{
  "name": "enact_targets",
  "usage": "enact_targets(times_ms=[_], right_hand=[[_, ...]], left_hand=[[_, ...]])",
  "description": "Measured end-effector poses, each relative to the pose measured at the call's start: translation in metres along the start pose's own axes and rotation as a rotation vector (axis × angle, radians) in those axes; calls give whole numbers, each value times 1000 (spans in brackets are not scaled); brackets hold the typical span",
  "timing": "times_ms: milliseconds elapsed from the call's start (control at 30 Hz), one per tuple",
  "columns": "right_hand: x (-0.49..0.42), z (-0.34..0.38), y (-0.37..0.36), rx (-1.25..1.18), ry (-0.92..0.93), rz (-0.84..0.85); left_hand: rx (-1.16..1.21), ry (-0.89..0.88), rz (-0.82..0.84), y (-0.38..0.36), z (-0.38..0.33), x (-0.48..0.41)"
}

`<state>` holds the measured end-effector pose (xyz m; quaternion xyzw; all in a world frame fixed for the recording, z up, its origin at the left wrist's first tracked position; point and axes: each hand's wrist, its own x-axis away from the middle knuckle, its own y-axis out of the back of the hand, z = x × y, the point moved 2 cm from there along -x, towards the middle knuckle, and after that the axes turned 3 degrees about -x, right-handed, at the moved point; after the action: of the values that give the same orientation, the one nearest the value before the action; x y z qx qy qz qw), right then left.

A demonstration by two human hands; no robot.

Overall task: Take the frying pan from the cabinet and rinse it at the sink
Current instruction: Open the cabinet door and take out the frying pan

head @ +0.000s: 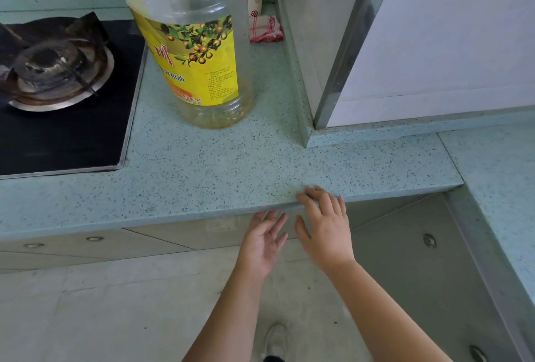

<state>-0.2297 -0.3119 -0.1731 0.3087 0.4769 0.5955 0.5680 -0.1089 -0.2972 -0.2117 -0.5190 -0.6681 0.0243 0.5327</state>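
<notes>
No frying pan or sink shows in the head view. My left hand [265,241] is open just below the front edge of the speckled green counter [220,170], fingers spread in front of the grey cabinet door [220,231]. My right hand [324,225] is open too, its fingertips resting on the counter's edge, right of the left hand. Neither hand holds anything. The cabinet doors under the counter look closed.
A large, nearly empty oil bottle with a yellow label [197,51] stands on the counter. A gas stove burner [55,72] sits at the left. A red-and-white cloth [266,29] lies in the back corner. A grey cabinet front with round vents [428,241] runs down the right.
</notes>
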Motion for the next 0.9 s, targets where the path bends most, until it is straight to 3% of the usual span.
enact_targets(times_ms=[267,467,900], right_hand=[[2,3,-6,7,-16,-4],[8,13,-7,75,-43,120],[30,39,-14,86,64,307]], left_hand=[[105,10,20,-1,7,-1],[77,32,26,13,17,19],[-191,39,18,55,37,71]])
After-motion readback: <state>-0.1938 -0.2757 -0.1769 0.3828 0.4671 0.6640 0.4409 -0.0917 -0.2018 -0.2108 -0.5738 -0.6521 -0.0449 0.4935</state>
